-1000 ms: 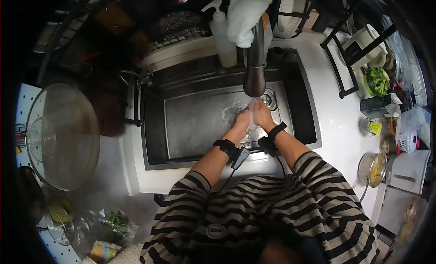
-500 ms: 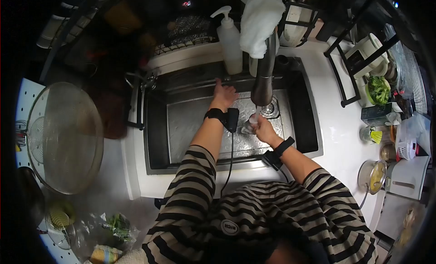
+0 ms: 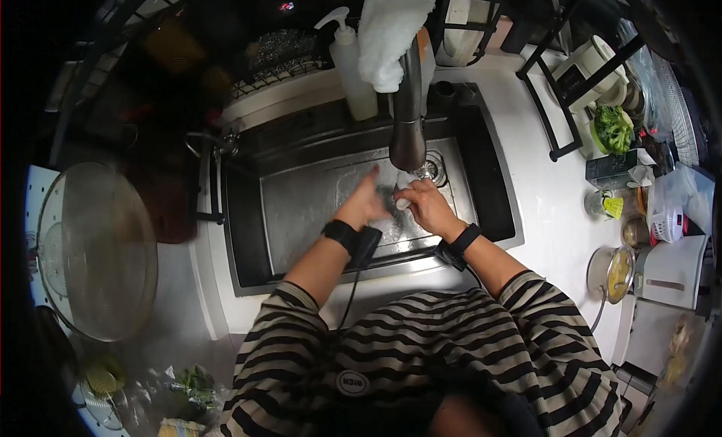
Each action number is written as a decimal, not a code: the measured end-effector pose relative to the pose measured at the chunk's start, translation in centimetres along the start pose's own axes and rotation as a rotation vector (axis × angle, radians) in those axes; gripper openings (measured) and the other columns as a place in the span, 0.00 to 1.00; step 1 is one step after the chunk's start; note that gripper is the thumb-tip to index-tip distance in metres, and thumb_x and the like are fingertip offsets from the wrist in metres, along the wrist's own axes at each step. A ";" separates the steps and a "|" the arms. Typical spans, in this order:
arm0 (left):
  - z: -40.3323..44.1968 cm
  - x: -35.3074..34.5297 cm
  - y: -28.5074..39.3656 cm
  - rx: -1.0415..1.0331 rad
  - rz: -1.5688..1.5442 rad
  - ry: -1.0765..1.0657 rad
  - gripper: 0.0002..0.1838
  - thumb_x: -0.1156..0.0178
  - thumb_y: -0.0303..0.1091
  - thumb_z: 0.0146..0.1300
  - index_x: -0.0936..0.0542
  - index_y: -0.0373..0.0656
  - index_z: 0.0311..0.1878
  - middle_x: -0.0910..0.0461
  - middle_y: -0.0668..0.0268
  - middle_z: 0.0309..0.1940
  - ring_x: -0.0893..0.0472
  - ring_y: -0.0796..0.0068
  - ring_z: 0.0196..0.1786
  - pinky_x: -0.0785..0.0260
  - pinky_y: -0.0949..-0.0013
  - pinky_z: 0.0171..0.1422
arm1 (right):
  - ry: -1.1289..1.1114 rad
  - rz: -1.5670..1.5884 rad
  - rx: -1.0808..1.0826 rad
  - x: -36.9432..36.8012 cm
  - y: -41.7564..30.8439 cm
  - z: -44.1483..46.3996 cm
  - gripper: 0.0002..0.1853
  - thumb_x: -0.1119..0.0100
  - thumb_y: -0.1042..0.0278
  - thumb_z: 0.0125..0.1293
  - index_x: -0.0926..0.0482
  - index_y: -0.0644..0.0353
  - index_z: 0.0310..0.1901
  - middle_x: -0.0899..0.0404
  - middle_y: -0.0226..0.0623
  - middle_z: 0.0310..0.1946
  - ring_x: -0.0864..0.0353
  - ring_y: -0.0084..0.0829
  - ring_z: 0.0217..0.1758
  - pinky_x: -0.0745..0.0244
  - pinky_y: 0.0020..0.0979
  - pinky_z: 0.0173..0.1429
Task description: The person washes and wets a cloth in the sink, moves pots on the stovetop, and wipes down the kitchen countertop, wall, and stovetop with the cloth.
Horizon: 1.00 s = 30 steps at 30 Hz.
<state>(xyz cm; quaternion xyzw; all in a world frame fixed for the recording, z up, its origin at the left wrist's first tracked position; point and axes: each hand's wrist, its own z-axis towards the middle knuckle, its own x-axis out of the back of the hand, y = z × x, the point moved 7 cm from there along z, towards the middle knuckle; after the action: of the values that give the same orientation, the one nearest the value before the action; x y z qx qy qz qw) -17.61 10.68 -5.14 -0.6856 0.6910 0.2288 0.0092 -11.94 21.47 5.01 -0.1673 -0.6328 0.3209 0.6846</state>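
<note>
My right hand is closed on a small whitish thing, too small to name, beneath the spout of the dark metal faucet. Beside it, to the left, my left hand is smeared by motion, with a raised finger or thumb apart from the rest and nothing seen in it. Both hands are over the wet steel sink, close to each other. Behind my right fingers lies the round drain. A white fluffy cloth-like bundle hangs at the top of the faucet.
A pump bottle stands behind the sink. To the left is a large round mesh-like lid. Along the right counter are green leaves, a pot and a black metal rack.
My left hand has come down from the back of the sink, closer to my right hand. My right hand stays under the faucet with the whitish thing. The whole view has shifted slightly.
</note>
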 end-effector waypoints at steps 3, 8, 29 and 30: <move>0.3 -2.3 -2.6 -0.005 -0.193 -0.376 0.31 0.48 0.59 0.63 0.29 0.38 0.55 0.26 0.55 0.51 0.27 0.57 0.54 0.38 0.52 0.63 | 0.045 0.068 0.142 -0.2 -2.5 -1.0 0.17 0.46 0.81 0.49 0.19 0.57 0.42 0.28 0.45 0.41 0.31 0.46 0.49 0.33 0.38 0.54; 7.0 -0.1 -4.1 -0.083 -0.228 -0.504 0.18 0.41 0.45 0.64 0.24 0.40 0.47 0.22 0.65 0.34 0.22 0.70 0.40 0.26 0.66 0.49 | 0.005 0.400 0.026 1.1 -3.0 -2.8 0.13 0.45 0.80 0.54 0.20 0.61 0.43 0.26 0.45 0.40 0.26 0.44 0.48 0.30 0.36 0.52; -4.1 -7.5 -6.0 -0.067 -0.183 -0.610 0.09 0.42 0.32 0.64 0.29 0.39 0.42 0.28 0.66 0.31 0.30 0.84 0.26 0.40 0.87 0.21 | -0.265 1.600 -0.385 -2.4 5.8 2.0 0.11 0.49 0.61 0.70 0.27 0.61 0.41 0.25 0.32 0.32 0.23 0.24 0.35 0.24 0.25 0.40; -4.1 -7.6 -5.7 -0.090 -0.103 -0.624 0.09 0.41 0.32 0.64 0.29 0.39 0.42 0.28 0.67 0.30 0.31 0.85 0.25 0.42 0.86 0.20 | -0.268 1.587 -0.416 -2.6 6.0 2.2 0.11 0.50 0.60 0.70 0.27 0.61 0.38 0.26 0.31 0.30 0.24 0.23 0.32 0.25 0.24 0.38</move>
<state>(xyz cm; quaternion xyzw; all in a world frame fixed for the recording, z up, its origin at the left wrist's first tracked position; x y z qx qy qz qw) -10.54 16.75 -0.70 -0.6160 0.6085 0.4576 0.2019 -15.41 23.80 -0.41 -0.6474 -0.4495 0.6019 0.1287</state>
